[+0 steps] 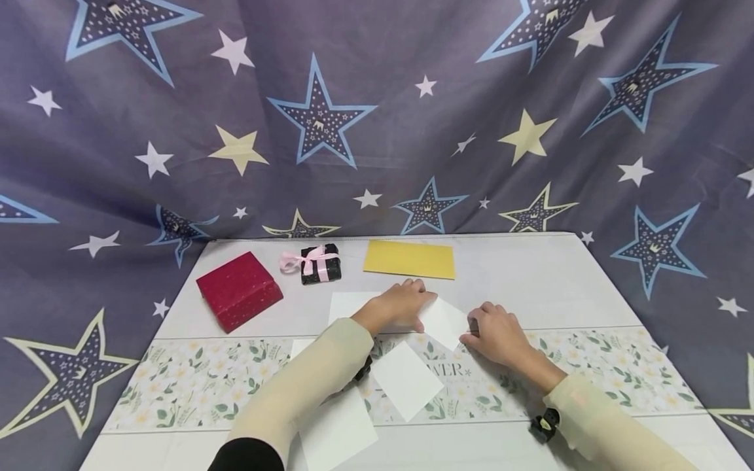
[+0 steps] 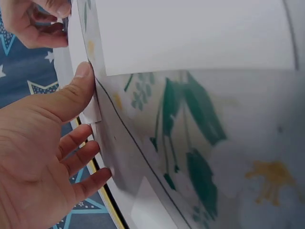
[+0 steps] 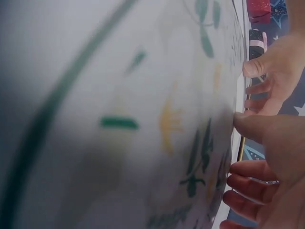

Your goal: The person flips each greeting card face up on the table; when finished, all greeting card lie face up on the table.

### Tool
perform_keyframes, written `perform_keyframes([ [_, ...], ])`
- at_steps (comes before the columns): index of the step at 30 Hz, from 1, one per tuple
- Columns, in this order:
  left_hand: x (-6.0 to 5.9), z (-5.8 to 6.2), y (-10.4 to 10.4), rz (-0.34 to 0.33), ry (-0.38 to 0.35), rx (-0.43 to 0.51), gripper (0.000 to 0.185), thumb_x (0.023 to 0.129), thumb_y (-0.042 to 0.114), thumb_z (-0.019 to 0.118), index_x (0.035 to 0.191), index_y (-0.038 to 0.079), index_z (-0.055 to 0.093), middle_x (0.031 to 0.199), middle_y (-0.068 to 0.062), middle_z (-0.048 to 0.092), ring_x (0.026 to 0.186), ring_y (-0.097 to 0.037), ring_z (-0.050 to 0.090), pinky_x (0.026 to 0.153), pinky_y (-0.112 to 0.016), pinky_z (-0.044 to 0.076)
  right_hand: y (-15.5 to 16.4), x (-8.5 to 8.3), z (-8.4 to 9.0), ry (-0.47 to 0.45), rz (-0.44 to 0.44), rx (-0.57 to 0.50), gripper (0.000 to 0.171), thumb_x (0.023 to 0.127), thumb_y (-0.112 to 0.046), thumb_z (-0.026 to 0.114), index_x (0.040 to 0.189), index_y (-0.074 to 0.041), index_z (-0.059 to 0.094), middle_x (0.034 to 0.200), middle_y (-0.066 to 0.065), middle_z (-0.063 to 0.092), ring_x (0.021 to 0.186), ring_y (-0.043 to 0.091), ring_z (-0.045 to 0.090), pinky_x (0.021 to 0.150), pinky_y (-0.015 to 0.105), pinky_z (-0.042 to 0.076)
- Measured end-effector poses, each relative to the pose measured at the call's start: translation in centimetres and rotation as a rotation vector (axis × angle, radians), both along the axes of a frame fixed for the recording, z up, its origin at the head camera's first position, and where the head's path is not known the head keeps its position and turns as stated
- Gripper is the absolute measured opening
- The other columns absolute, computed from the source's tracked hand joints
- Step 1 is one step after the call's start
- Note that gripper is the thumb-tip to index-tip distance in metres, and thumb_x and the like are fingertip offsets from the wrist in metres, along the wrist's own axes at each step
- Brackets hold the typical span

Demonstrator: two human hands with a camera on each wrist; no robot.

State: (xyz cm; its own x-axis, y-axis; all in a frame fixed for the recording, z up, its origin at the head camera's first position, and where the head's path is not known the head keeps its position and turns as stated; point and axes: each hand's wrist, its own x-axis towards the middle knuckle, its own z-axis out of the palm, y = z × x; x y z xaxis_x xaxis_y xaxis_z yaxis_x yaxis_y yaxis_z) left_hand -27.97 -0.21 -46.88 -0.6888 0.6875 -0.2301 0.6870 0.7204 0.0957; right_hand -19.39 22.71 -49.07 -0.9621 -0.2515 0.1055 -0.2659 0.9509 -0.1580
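Near the tabletop (image 1: pixel 589 288) middle, the small white paper sheet (image 1: pixel 443 322) looks light, floppy and crease-prone, so edges are the place to hold: left hand (image 1: pixel 400 306) flat on it, right hand (image 1: pixel 497 333) pinching its corner.

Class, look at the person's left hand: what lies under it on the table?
A white sheet lies under the left hand, its corner reaching the right hand. The part beneath the palm is hidden.
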Motion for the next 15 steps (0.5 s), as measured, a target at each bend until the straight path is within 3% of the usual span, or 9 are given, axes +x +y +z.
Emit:
perform_keyframes([
  [7, 0.1, 0.2, 0.6, 0.035, -0.02, -0.045, 0.076, 0.082, 0.048, 0.081, 0.147, 0.027, 0.048, 0.14, -0.003, 0.05, 0.121, -0.019, 0.047, 0.102, -0.038, 0.046, -0.1, -1.0, -0.1, -0.088, -0.054, -0.06, 0.049, 0.079, -0.04, 0.085, 0.106, -0.002, 0.07, 0.091, 0.009, 0.061, 0.082, 0.026, 0.057, 0.075, 0.048, 0.05],
  [15, -0.2, 0.2, 0.9, 0.039, -0.003, -0.066, 0.076, 0.079, 0.05, 0.081, 0.146, 0.027, 0.051, 0.139, -0.004, 0.05, 0.119, -0.019, 0.048, 0.099, -0.038, 0.047, -0.5, -1.3, 0.3, -0.141, -0.104, -0.095, 0.05, 0.079, -0.04, 0.085, 0.106, -0.001, 0.069, 0.093, 0.009, 0.061, 0.084, 0.025, 0.055, 0.077, 0.045, 0.049],
])
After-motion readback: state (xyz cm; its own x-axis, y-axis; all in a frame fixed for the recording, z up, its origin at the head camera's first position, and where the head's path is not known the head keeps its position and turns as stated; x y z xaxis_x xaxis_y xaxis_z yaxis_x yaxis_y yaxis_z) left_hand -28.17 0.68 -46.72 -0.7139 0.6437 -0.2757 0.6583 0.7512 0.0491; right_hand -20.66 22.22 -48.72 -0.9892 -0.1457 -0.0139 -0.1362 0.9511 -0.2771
